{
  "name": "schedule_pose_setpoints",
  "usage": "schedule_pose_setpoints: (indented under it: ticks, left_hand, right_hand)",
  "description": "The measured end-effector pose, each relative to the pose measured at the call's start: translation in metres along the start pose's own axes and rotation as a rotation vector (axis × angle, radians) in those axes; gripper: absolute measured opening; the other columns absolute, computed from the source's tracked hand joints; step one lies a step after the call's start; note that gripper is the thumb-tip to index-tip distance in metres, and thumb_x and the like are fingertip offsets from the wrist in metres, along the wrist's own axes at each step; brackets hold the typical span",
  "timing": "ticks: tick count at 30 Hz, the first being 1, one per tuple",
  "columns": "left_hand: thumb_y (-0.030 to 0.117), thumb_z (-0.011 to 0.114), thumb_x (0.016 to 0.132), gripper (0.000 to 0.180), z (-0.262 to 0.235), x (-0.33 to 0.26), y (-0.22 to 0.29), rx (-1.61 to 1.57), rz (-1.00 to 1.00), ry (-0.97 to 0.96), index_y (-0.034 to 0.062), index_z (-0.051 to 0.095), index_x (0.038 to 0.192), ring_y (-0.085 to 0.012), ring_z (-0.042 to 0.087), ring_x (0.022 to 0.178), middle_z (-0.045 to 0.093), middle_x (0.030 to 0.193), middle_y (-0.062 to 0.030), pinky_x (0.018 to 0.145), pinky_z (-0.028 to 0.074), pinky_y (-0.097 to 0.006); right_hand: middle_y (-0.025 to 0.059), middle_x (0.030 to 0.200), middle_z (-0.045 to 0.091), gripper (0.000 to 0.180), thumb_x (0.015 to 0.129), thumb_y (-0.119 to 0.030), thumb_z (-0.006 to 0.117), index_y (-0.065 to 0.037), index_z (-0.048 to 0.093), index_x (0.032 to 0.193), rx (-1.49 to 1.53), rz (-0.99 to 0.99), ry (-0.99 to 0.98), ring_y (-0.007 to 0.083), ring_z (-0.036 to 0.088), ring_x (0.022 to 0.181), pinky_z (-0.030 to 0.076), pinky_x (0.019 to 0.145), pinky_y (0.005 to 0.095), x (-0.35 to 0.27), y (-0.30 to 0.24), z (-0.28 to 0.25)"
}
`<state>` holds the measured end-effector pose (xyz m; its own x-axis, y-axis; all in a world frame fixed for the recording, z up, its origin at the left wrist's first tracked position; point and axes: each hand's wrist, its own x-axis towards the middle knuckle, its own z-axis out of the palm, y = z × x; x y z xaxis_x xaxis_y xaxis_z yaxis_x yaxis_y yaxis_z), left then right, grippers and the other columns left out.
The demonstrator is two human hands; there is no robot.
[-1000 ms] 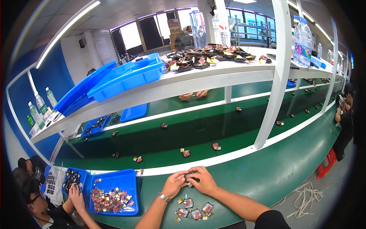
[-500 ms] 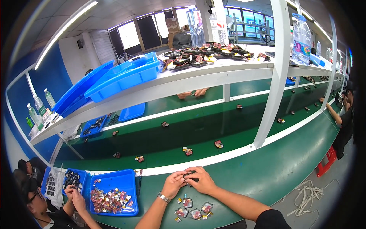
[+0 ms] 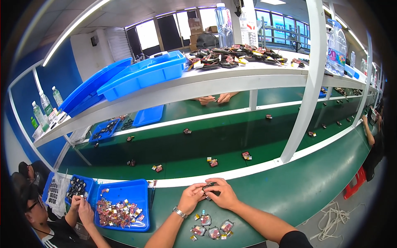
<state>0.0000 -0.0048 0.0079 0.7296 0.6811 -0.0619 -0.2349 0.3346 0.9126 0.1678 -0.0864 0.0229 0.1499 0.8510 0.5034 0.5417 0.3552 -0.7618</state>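
Note:
Both my hands meet above the green bench and grip a small black housing (image 3: 211,187) between them. My left hand (image 3: 191,198) closes on it from the left side, fingertips pressed together. From the right, my right hand (image 3: 223,195) wraps its fingers over the top, and much of the piece is hidden. Just below my hands lie several small rounded grey units with red circuit boards (image 3: 214,233), with little silver-and-yellow battery-like parts (image 3: 193,238) by them. Left of my forearm stands a blue tray (image 3: 146,206) holding a heap of red circuit boards (image 3: 118,214) with attached parts.
A co-worker's hands (image 3: 81,205) work at the left beside a tray of black parts (image 3: 77,187). Beyond the bench's white rail runs a green belt (image 3: 186,149) carrying scattered units. A white post (image 3: 304,91) and a raised shelf (image 3: 215,82) with bottles, trays and dark assemblies stand ahead.
The whole view has shifted slightly, so the scene sits a little farther right. Both hands still hold the black housing, with only slight finger movement.

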Motion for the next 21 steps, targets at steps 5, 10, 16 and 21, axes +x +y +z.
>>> schedule_pose_setpoints:
  ticks: [5, 10, 16, 21]
  left_hand:
    - [0.008, 0.057, 0.095, 0.034, 0.003, 0.002, 0.002, 0.005, -0.026, 0.027, -0.0017, 0.05, 0.127, -0.0191, 0.063, 0.108, 0.063, 0.119, -0.0131, 0.093, 0.052, -0.034]
    - [0.004, 0.053, 0.096, 0.031, 0.003, 0.001, 0.005, 0.01, -0.024, 0.036, -0.0017, 0.051, 0.127, -0.0179, 0.062, 0.108, 0.063, 0.118, -0.0124, 0.092, 0.052, -0.033]
    - [0.001, 0.05, 0.096, 0.031, 0.003, -0.003, 0.001, 0.02, -0.038, 0.058, -0.0016, 0.051, 0.127, -0.018, 0.062, 0.108, 0.062, 0.12, -0.0121, 0.093, 0.052, -0.032]
    - [0.0, 0.046, 0.098, 0.032, 0.008, -0.003, 0.004, 0.043, -0.059, 0.087, -0.0022, 0.049, 0.13, -0.0168, 0.06, 0.111, 0.061, 0.124, -0.012, 0.094, 0.052, -0.029]
  right_hand:
    - [0.0067, 0.118, 0.064, 0.016, 0.077, -0.009, 0.072, -0.011, 0.075, 0.093, -0.009, 0.03, 0.003, 0.0263, 0.057, 0.111, 0.049, 0.092, 0.0363, 0.001, -0.001, 0.001]
    - [0.0077, 0.119, 0.064, 0.017, 0.076, -0.008, 0.072, -0.01, 0.075, 0.093, -0.007, 0.056, -0.014, 0.0258, 0.058, 0.112, 0.048, 0.093, 0.0352, 0.003, -0.001, 0.002]
    - [0.0081, 0.13, 0.056, 0.018, 0.082, -0.011, 0.068, -0.008, 0.071, 0.099, 0.028, 0.033, -0.105, 0.0298, 0.049, 0.122, 0.043, 0.1, 0.0391, 0.0, -0.006, 0.0]
    - [0.0114, 0.109, 0.057, 0.021, 0.078, -0.006, 0.072, -0.007, 0.069, 0.098, -0.086, -0.001, 0.046, 0.0264, 0.057, 0.102, 0.051, 0.083, 0.0344, -0.002, -0.011, 0.003]
